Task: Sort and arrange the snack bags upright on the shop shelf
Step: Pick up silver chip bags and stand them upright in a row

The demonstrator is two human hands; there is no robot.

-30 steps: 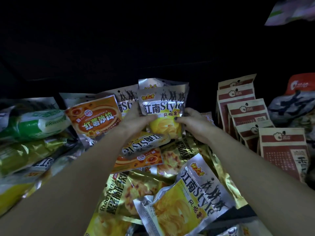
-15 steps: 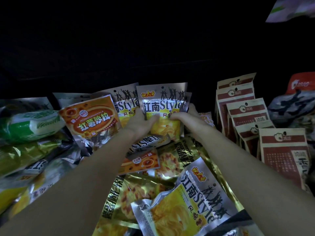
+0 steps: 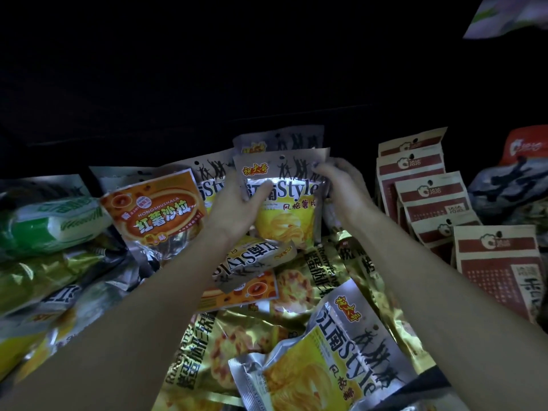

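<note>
A silver and yellow chip bag (image 3: 286, 215) stands upright at the middle back of the dim shelf. My left hand (image 3: 237, 209) grips its left edge with the thumb across the front. My right hand (image 3: 341, 188) holds its right edge near the top. Two more bags of the same kind (image 3: 275, 142) stand behind and to its left. An orange sweet-potato bag (image 3: 157, 212) leans upright to the left. Another silver chip bag (image 3: 332, 351) lies flat at the front, on gold biscuit bags (image 3: 207, 345).
Rows of red and tan seed packets (image 3: 430, 200) stand upright on the right. Green and yellow bags (image 3: 44, 226) lie piled on the left. A dark bag with a red top (image 3: 513, 179) sits far right. The shelf's back is black.
Both hands have slid up the sides of the silver chip bag, lifting it more upright and closer to the bags behind. The view has shifted slightly.
</note>
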